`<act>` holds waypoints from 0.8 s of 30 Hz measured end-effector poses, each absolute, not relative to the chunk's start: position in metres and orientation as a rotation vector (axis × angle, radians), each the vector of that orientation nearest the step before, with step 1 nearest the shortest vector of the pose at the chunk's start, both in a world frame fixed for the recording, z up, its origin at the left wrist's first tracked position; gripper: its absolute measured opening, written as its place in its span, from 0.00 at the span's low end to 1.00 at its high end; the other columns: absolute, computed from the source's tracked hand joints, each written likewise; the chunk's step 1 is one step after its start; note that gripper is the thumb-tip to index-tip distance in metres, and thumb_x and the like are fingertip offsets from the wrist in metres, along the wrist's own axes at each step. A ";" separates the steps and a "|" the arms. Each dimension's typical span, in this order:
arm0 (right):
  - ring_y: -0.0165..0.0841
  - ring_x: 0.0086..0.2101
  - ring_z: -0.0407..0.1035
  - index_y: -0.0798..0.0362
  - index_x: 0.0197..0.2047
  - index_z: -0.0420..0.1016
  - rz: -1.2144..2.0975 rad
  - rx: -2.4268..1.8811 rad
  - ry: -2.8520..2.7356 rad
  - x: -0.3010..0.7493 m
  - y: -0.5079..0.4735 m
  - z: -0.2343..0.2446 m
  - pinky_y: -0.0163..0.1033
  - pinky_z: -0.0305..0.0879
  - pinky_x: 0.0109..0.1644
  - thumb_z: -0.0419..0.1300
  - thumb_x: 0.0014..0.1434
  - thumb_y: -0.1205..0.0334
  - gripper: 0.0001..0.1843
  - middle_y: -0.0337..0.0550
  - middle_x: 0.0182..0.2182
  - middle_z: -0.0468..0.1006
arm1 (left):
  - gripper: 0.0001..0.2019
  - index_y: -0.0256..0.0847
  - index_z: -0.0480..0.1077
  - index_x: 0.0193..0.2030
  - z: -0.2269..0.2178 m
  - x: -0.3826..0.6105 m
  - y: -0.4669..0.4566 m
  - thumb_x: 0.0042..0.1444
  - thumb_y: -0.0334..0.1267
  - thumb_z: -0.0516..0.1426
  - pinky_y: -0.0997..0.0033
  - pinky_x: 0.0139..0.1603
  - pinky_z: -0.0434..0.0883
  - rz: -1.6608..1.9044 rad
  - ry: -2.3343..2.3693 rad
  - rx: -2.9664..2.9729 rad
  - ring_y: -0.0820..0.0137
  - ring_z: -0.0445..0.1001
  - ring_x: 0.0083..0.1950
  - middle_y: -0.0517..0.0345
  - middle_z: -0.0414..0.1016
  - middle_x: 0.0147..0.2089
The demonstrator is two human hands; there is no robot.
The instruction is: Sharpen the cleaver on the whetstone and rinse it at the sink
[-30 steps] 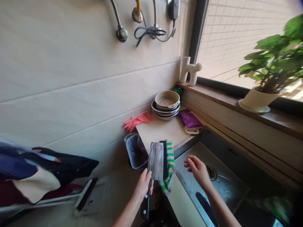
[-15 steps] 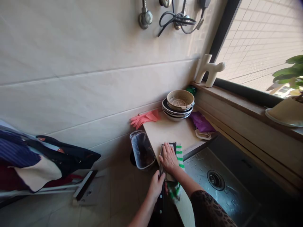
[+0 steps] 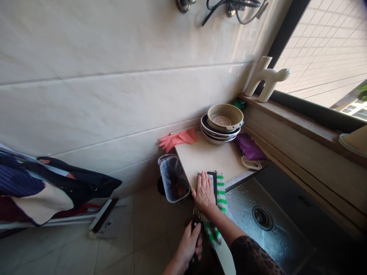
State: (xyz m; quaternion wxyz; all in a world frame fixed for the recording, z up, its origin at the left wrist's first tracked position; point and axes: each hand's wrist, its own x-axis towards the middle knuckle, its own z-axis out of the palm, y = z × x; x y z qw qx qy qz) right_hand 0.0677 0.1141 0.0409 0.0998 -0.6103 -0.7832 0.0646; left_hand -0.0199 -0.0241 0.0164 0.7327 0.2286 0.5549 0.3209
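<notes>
My left hand [image 3: 189, 244] is closed around the black handle of a kitchen cleaver [image 3: 195, 225] at the bottom of the view. My right hand [image 3: 204, 193] lies flat on the cleaver's blade, pressing it against a green-and-white striped cloth [image 3: 221, 202]. Most of the blade is hidden under that palm, with only a dark strip [image 3: 212, 181] showing past the fingers. The cloth is draped over the edge of a cream countertop [image 3: 209, 156], beside a steel sink [image 3: 272, 229].
A beige colander [image 3: 225, 117] sits on stacked plates [image 3: 220, 133] at the counter's back. Pink rubber gloves [image 3: 177, 139], a purple cloth [image 3: 249, 147] and a clear plastic container [image 3: 173, 178] surround the counter. Garments on a rack [image 3: 57, 187] stand at left.
The cleaver has gone from upright in my left hand to lying on the cloth. My right hand has moved from above the sink onto the blade. The view has shifted.
</notes>
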 end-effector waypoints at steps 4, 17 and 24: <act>0.52 0.70 0.37 0.71 0.68 0.56 0.198 -1.733 -2.346 0.072 0.098 0.038 0.56 0.44 0.71 0.49 0.67 0.50 0.37 0.67 0.70 0.46 | 0.43 0.41 0.63 0.52 0.001 -0.018 -0.042 0.40 0.75 0.58 0.76 0.18 0.57 0.700 1.333 0.538 0.75 0.57 0.15 0.72 0.58 0.16; 0.52 0.69 0.40 0.72 0.68 0.57 0.249 -1.728 -2.348 0.070 0.114 0.044 0.56 0.45 0.71 0.48 0.68 0.51 0.35 0.67 0.70 0.48 | 0.42 0.44 0.62 0.51 0.013 -0.012 -0.026 0.37 0.73 0.60 0.76 0.16 0.55 0.724 1.402 0.464 0.75 0.56 0.15 0.73 0.57 0.16; 0.50 0.70 0.38 0.71 0.68 0.56 0.227 -1.670 -2.285 0.070 0.107 0.036 0.57 0.45 0.70 0.48 0.68 0.51 0.35 0.66 0.70 0.47 | 0.45 0.43 0.60 0.52 0.011 -0.016 -0.029 0.36 0.76 0.58 0.77 0.15 0.53 0.701 1.402 0.511 0.75 0.56 0.14 0.73 0.56 0.15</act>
